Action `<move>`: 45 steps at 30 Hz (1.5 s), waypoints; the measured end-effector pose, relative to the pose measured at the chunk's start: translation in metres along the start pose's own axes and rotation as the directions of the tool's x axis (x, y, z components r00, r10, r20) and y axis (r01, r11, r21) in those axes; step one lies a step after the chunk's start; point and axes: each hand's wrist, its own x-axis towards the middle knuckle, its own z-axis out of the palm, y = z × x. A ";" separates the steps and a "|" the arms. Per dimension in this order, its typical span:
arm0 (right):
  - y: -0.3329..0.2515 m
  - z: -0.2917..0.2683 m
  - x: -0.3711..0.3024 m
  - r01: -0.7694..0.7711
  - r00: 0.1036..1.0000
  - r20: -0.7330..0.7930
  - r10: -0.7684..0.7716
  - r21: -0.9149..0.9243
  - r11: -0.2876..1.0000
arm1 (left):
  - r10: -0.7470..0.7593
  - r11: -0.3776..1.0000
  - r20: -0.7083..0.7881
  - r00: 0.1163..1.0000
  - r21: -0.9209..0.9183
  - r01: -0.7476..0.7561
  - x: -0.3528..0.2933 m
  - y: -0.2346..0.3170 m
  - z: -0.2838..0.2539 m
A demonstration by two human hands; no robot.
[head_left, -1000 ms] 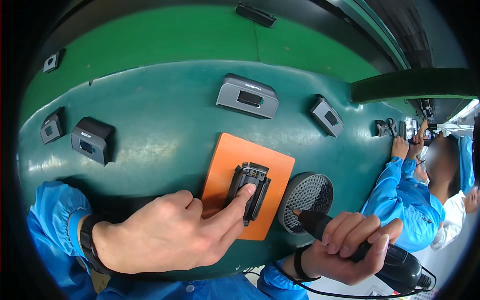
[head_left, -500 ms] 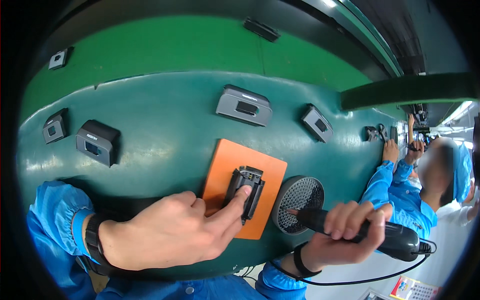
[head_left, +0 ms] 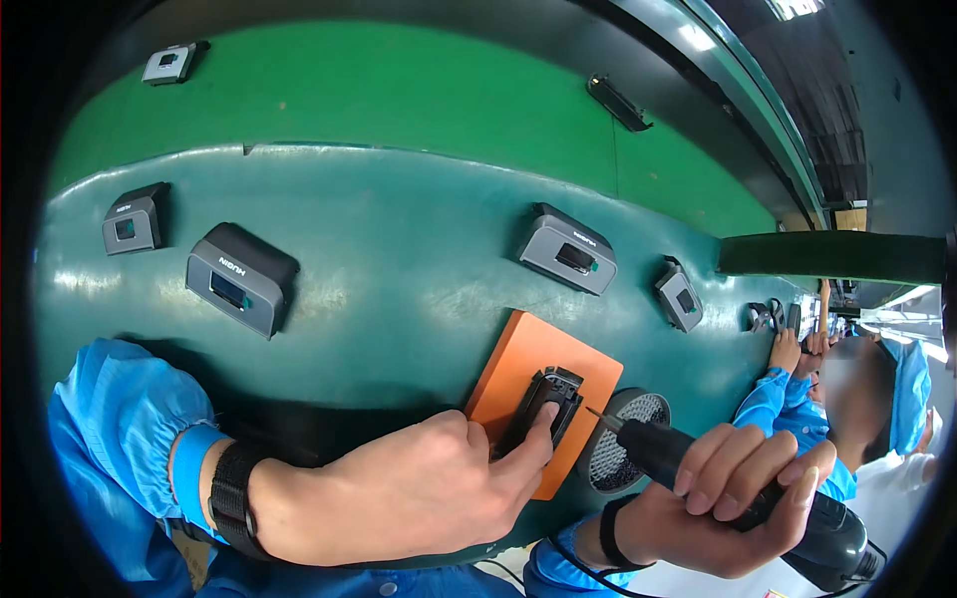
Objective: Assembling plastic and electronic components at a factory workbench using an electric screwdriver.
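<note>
A: What's the biggest thing there?
B: The green bench (head_left: 399, 249). It fills most of the view, and a co-worker (head_left: 783, 404) in blue is at its right end.
A: Next in size?
B: The orange board (head_left: 538, 344), lying on the bench in front of the person. It appears farther right than half a second ago; the view as a whole has shifted.
A: And the hands?
B: The left hand (head_left: 409, 488) lies over the board's near left side, its index finger pressing on a black part; I can't tell whether the thumb pinches it too. The right hand (head_left: 738, 508) is wrapped around a black electric screwdriver (head_left: 658, 450).
A: Anything smaller?
B: A grey housing (head_left: 239, 279) to the left, another grey housing (head_left: 568, 257) beyond the board, then a round dish (head_left: 666, 407) just right of the board, partly behind the screwdriver.
A: Where's that black part?
B: The black part (head_left: 526, 414) lies at a slant on the board, under the same finger as before.
A: And the smallest?
B: The screwdriver tip (head_left: 603, 416). Earlier it was over the dish; now it points toward the black part, just short of it.
</note>
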 end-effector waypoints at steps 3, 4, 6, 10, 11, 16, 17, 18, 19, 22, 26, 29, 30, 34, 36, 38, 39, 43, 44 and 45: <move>0.010 0.011 -0.001 0.004 1.000 -0.007 -0.004 -0.009 1.000 | -0.008 1.000 0.003 1.000 -0.023 0.008 0.001 -0.001 0.001; 0.012 0.011 -0.002 0.010 1.000 0.006 -0.010 -0.016 1.000 | 0.003 1.000 0.019 1.000 -0.019 -0.003 0.001 -0.002 0.000; 0.013 0.010 -0.001 -0.007 1.000 0.004 0.007 -0.016 1.000 | 0.012 1.000 0.035 0.999 -0.018 -0.012 0.002 -0.003 0.000; 0.014 0.012 -0.002 -0.028 0.999 -0.040 0.026 -0.034 0.999 | 0.015 0.999 0.028 1.000 -0.028 -0.014 0.002 -0.004 0.001; 0.015 0.012 -0.001 -0.029 0.999 -0.040 0.027 -0.034 0.999 | 0.015 0.999 0.034 0.999 -0.031 -0.014 0.002 -0.003 0.000; 0.020 0.013 -0.004 -0.059 0.997 -0.052 0.060 0.014 0.998 | -0.009 1.000 0.012 1.000 -0.027 0.009 0.003 -0.001 0.003; 0.020 0.012 -0.004 -0.058 0.997 -0.053 0.058 0.011 0.998 | -0.020 1.000 -0.011 1.000 -0.011 0.020 0.004 -0.001 0.004; 0.019 0.011 -0.004 -0.057 0.998 -0.036 0.058 0.006 0.998 | -0.019 1.000 -0.010 1.000 -0.010 0.019 0.004 -0.001 0.004; 0.019 0.011 -0.004 -0.057 0.998 -0.019 0.057 0.002 0.998 | -0.018 1.000 -0.011 1.000 -0.012 0.018 0.003 -0.001 0.004; 0.019 0.013 -0.005 -0.065 0.997 -0.031 0.065 0.015 0.998 | -0.018 1.000 -0.007 1.000 -0.007 0.018 0.002 0.000 0.004; 0.022 0.015 -0.006 -0.066 0.997 -0.037 0.066 -0.002 0.998 | -0.018 1.000 -0.005 1.000 0.005 0.018 0.001 -0.002 0.006; 0.017 0.016 -0.007 -0.057 0.998 0.003 0.057 0.016 0.998 | 0.017 1.000 0.037 0.999 -0.027 -0.016 -0.001 -0.004 -0.002; 0.018 0.016 -0.007 -0.046 0.999 0.029 0.046 0.004 0.999 | 0.014 1.000 0.040 0.999 -0.028 -0.013 -0.001 -0.004 -0.001; 0.020 0.013 -0.006 -0.035 0.993 0.112 0.036 -0.015 0.999 | 0.009 0.999 0.039 0.999 -0.042 -0.007 0.002 -0.003 0.001; 0.025 0.011 -0.004 -0.065 0.990 0.131 0.061 0.026 0.998 | 0.010 1.000 0.042 0.999 -0.029 -0.009 0.005 0.000 0.004; 0.030 0.006 -0.004 -0.115 0.982 0.157 0.105 0.057 0.992 | -0.030 0.999 -0.013 0.999 0.026 0.030 0.010 0.002 0.011; 0.029 0.003 -0.004 -0.112 0.983 0.156 0.101 0.058 0.992 | -0.027 0.999 -0.013 1.000 0.029 0.028 0.011 0.002 0.009; 0.027 -0.005 0.003 -0.181 0.966 0.210 0.153 0.123 0.976 | 0.025 1.000 0.009 1.000 -0.016 -0.025 0.015 -0.002 0.007; 0.030 0.002 -0.002 -0.140 0.977 0.173 0.123 0.088 0.986 | 0.046 0.999 -0.017 0.999 -0.011 -0.046 0.013 -0.004 0.010; 0.025 0.007 0.001 -0.065 0.987 0.152 0.059 0.035 0.997 | 0.065 0.998 -0.096 0.993 0.009 -0.064 0.010 -0.003 0.010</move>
